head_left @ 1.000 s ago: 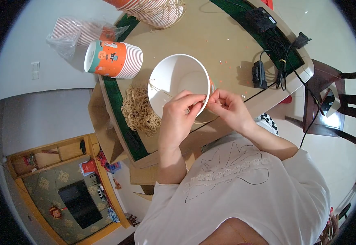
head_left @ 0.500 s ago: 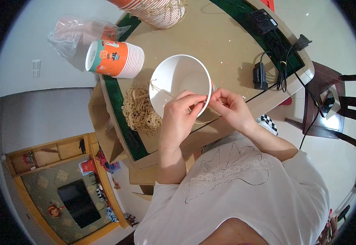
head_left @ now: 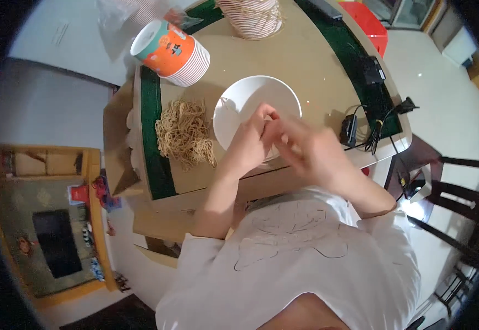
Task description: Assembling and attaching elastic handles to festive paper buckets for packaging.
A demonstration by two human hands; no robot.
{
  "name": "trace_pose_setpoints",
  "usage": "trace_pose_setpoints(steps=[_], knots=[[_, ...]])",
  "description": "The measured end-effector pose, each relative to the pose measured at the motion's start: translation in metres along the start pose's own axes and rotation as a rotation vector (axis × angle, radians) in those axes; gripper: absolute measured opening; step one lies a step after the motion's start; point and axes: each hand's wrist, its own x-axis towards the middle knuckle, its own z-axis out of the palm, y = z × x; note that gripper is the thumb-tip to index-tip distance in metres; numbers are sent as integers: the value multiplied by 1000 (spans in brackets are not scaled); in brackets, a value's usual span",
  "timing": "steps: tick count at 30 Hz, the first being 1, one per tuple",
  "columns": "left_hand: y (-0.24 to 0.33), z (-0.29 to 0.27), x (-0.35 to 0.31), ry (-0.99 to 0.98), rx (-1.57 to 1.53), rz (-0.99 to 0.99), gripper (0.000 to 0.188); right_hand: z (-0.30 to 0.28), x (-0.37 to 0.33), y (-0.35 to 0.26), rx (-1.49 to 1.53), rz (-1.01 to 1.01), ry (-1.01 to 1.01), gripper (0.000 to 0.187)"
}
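Observation:
A large white-lined paper bucket (head_left: 239,102) stands on the table in front of me, its open mouth facing up. My left hand (head_left: 251,140) is at the near side of its mouth, fingers closed in a pinch; what they pinch is hidden. Right beside it, my right hand (head_left: 316,151) is smeared by motion, its fingers close to the left fingertips. A thin piece of twine (head_left: 226,102) shows at the left inside of the bucket. Left of the bucket lies a loose heap of tan twine (head_left: 183,132).
A stack of orange and green paper buckets (head_left: 171,52) lies at the far left, near a plastic-wrapped stack (head_left: 140,14). Another stack with twine (head_left: 250,19) is at the back. A black adapter (head_left: 348,130) and cables (head_left: 374,137) lie at right; a dark chair (head_left: 459,192) stands beyond.
The view has shifted. My right hand has moved and blurred, turning over beside the left one. My left fingers have lifted inward from the bucket's rim and stay pinched.

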Motion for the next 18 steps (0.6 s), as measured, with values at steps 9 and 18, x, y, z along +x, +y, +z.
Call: trace_pose_setpoints(steps=[9, 18], knots=[[-16, -1, -1, 66, -160, -19, 9, -1, 21, 28, 11, 181, -74, 7], [-26, 0, -4, 265, -42, 187, 21, 6, 21, 48, 183, 253, -62, 5]])
